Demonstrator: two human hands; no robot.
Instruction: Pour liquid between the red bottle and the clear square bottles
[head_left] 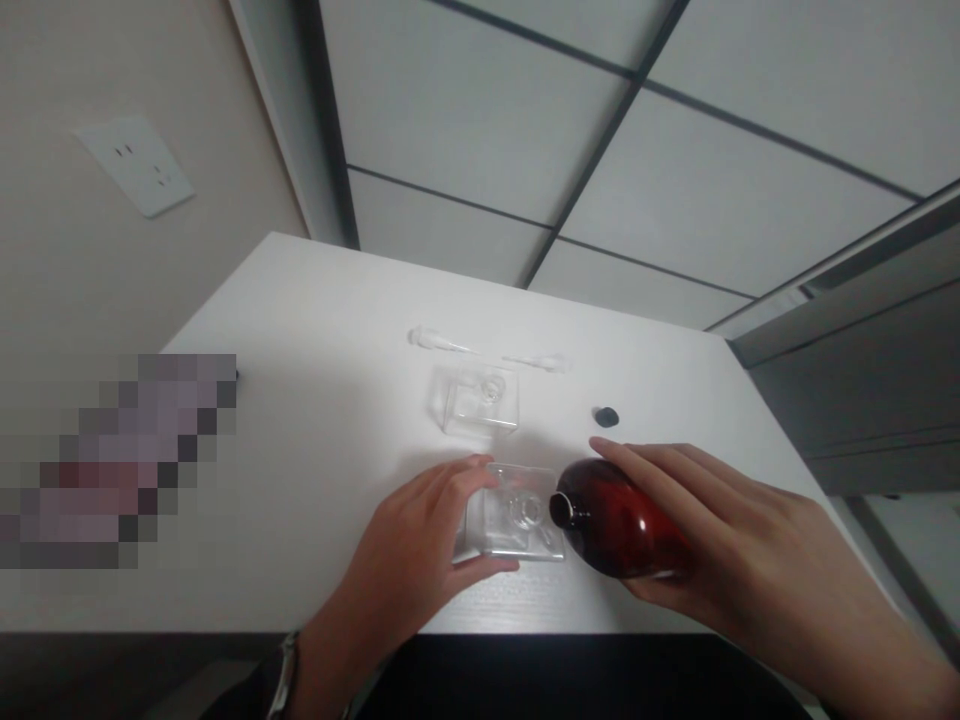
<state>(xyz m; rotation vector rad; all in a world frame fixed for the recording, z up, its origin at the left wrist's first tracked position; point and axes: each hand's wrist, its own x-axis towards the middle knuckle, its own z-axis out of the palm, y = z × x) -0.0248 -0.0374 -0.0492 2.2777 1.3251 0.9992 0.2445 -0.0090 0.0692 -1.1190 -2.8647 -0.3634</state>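
Note:
My right hand (720, 530) is wrapped round a dark red-brown bottle (626, 520). The bottle is tipped to the left, and its uncapped mouth is beside a clear square container (551, 545) with a round opening on top. No liquid can be made out leaving the bottle. Fingers and thumb of my left hand (427, 530) grip that container from its left side. Just behind it stands a second clear square container (480, 405) of the same kind. A small black cap (606, 417) lies on the table beyond my right hand.
Two clear slender pieces, one on the left (442, 342) and one on the right (540, 361), lie behind the containers on the white table (300, 420). A blurred-out object (127, 460) is at the left edge. Paneled doors (480, 120) rise behind the table.

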